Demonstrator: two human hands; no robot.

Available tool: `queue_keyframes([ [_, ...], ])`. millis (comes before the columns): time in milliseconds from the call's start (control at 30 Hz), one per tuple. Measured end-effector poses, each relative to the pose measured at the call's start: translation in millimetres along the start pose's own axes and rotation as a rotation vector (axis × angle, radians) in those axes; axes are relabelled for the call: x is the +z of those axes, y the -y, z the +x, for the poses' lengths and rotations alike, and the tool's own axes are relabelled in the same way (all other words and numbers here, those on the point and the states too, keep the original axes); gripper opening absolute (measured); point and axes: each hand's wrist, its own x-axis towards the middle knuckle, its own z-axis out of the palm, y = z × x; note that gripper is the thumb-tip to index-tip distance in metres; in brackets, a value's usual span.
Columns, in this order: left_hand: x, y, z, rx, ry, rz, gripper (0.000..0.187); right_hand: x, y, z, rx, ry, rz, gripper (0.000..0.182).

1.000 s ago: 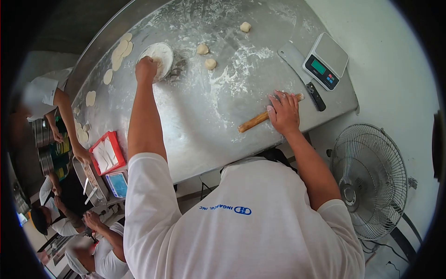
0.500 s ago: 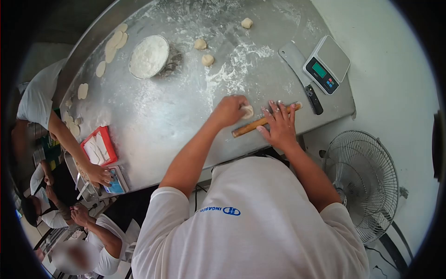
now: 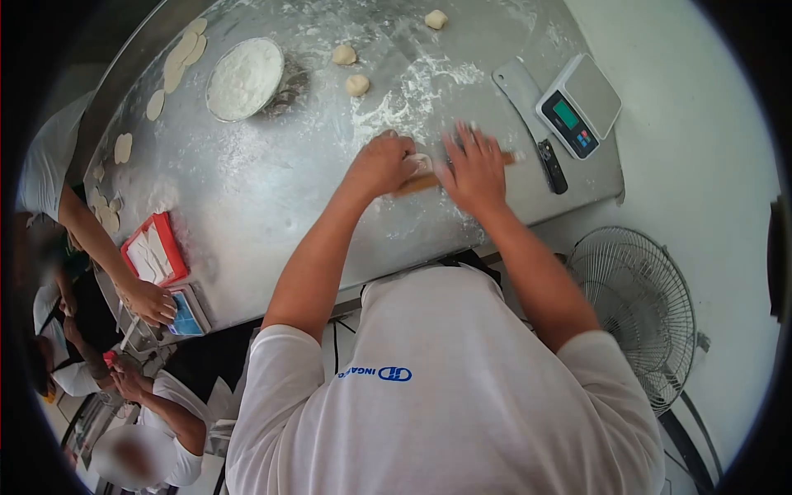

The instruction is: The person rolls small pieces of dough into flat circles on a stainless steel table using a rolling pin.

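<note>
My left hand has its fingers curled on the edge of a small dough round, at the middle of the metal table. Beside it my right hand lies spread and slightly blurred over a wooden rolling pin, palm down. The pin's left part is at the lower edge of the dough; its other end shows past my right fingers. Loose white flour is scattered on the tabletop beyond my hands.
Beyond are dough balls and a bowl of flour. A cleaver and a digital scale lie right. Flat rounds, a red tray and a co-worker's hand are left. A fan stands lower right.
My right hand has moved forward and left with the rolling pin, closer to my left hand and the dough. The whole view has shifted slightly. A co-worker's hand remains near the red tray.
</note>
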Motion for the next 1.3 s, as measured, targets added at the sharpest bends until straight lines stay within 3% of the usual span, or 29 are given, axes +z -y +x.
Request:
queue_keyframes([
  [133,21,2,-21,-0.132,-0.073,-0.251,0.024,-15,8,-65,-0.007,0.054,0.007,0.064],
  [300,25,-3,-15,-0.159,-0.281,-0.142,0.026,6,10,57,0.074,-0.051,-0.109,0.069],
  [400,22,4,2,-0.064,-0.34,-0.067,0.027,6,9,72,0.093,-0.111,-0.069,0.068],
  [533,16,6,-2,0.095,-0.051,0.121,0.027,3,6,3,0.038,-0.047,-0.003,0.065],
  [567,25,12,-5,0.116,-0.096,0.025,0.025,1,4,-28,0.004,-0.026,0.007,0.065],
  [633,27,0,-17,-0.062,-0.067,-0.215,0.023,-5,2,-78,-0.022,-0.039,0.043,0.064],
  [700,34,-12,-30,-0.185,-0.079,-0.35,0.021,-3,3,-67,-0.017,-0.055,0.024,0.064],
  [800,37,-16,-30,-0.128,-0.15,-0.146,0.021,-2,8,7,0.03,-0.025,-0.099,0.069],
  [833,43,-4,-23,-0.061,-0.277,-0.055,0.02,-1,12,37,0.063,-0.025,-0.127,0.07],
  [900,24,-5,-10,-0.118,-0.288,-0.086,0.019,13,7,75,0.065,-0.14,-0.087,0.069],
  [1000,10,0,3,-0.022,-0.227,-0.016,0.021,10,8,81,0.088,-0.122,-0.039,0.068],
  [1133,24,13,-10,0.049,-0.16,-0.021,0.024,7,0,-26,-0.001,-0.062,-0.015,0.065],
  [1267,30,-12,-37,-0.295,-0.065,-0.386,0.027,-10,7,-73,0.0,0.009,0.006,0.066],
  [1300,33,-14,-39,-0.308,-0.075,-0.335,0.028,-6,6,-57,-0.02,-0.013,-0.03,0.067],
])
